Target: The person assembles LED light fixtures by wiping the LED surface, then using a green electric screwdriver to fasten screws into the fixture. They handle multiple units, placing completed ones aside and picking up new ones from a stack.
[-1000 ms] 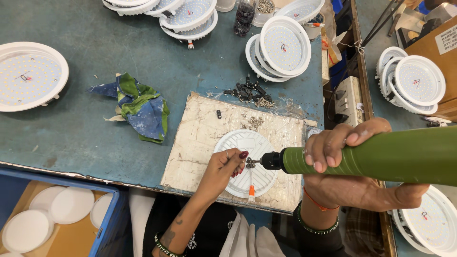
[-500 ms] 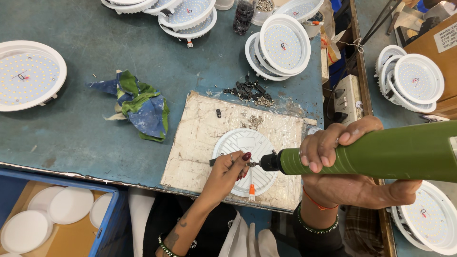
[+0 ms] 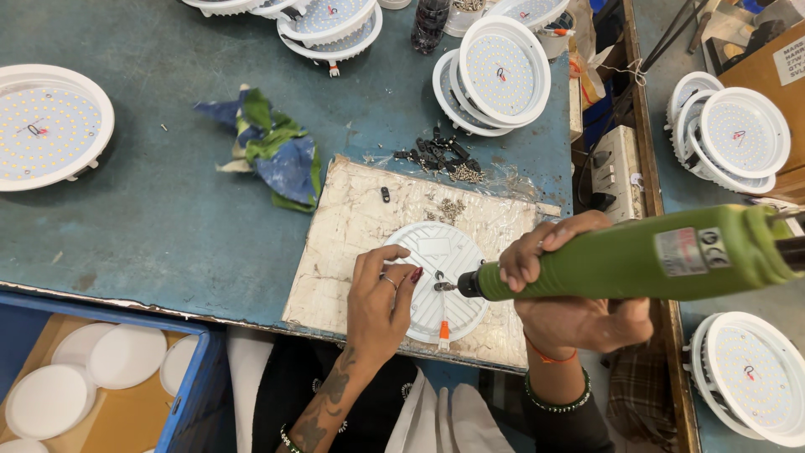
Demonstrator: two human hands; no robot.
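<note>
Landmark: the worn white rectangular board [image 3: 352, 243] on the teal worktop [image 3: 168, 210]. On the board's near-middle lies the round white ribbed lamp housing [image 3: 436, 277], face down, an orange clip at its near edge.

Left of the board, well apart: a round white LED panel light [image 3: 46, 126] at the worktop's far-left edge, and a crumpled blue-green rag [image 3: 277, 151] just beside the board's far-left corner. Below the worktop, a blue box with white round diffuser discs [image 3: 92, 369].

Left hand [image 3: 381, 306] rests on the housing's left part, fingers spread and pressing flat, grip not closed round anything. Right of it, the small black screw-and-clip [image 3: 440, 281] sits at the driver tip. Right hand [image 3: 558, 277] has its grip clamped on the green cylindrical electric screwdriver [image 3: 629, 256], lying near-level over the board's right edge.

Risks, as I judge them: the bit could slip off the screw and skid toward the left fingertips, which sit close by; the housing could spin if the pressing hand eases off; a tilted driver could strip the plastic.

Against the earlier frame: the left hand lies flatter with fingers more open, and the driver tip is about where it was.

Beyond the board's far edge: loose black screws [image 3: 440, 155].
</note>
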